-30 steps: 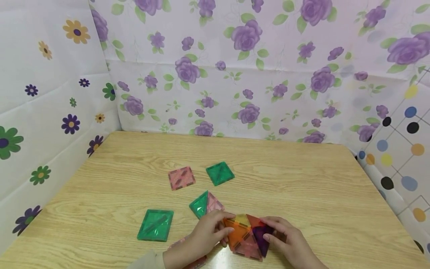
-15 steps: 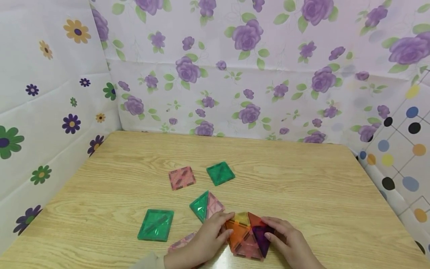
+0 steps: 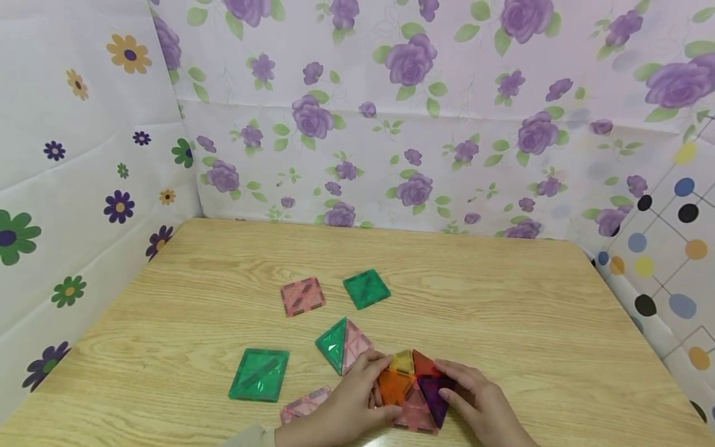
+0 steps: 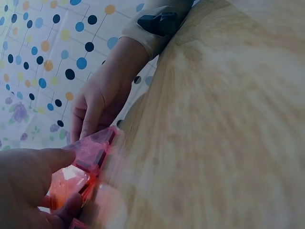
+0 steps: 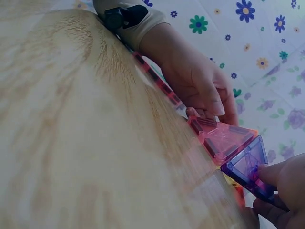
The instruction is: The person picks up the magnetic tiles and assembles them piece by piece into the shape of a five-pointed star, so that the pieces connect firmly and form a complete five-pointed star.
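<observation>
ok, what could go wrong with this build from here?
The joined tiles, some slanted, sit between the left hand and right hand; uneven pressure might pop a seam.
In the head view, the left forearm partly covers a pink tile; a sideways sweep could knock it.

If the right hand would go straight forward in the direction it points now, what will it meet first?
Most likely the purple triangle tile, which the right hand touches; the red tile seems next, though depth is unclear.

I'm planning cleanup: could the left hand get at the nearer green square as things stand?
Probably yes: the nearer green square lies uncovered, though the left hand, holding the tile build, must let go.
</observation>
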{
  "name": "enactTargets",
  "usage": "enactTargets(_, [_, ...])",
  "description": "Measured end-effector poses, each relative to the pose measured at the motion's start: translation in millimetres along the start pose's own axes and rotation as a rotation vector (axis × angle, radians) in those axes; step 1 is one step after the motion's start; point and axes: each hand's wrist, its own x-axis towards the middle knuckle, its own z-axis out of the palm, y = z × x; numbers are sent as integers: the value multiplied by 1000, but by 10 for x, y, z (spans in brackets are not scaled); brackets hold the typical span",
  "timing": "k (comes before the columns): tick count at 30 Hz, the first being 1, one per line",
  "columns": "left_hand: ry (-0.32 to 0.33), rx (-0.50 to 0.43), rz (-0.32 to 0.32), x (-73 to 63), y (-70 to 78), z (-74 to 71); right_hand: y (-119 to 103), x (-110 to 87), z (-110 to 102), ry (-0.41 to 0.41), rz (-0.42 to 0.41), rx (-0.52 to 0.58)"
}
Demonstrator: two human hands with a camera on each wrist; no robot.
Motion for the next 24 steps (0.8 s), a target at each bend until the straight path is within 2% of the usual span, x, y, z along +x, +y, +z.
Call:
enactTargets(5, [-30, 144, -11, -10, 56, 36, -18, -14, -4, -3, -35, -38])
enactTargets(11, [-42, 168, -36, -16, 99, 63, 4, -12, -4, -3, -85, -71])
enactTargets(14, [-58, 212, -32, -11, 102, 75, 19, -10, -5, -3, -101, -84])
enactTargets(18, [-93, 374, -10, -9, 114, 112, 38, -6, 2, 2, -128, -106])
enactTargets(21, [-103, 466, -16, -9, 129, 146, 44, -3, 10, 3, -144, -124])
enactTargets(24, [-91, 447, -57, -2, 139, 167, 39, 2, 15, 2, -140, -133])
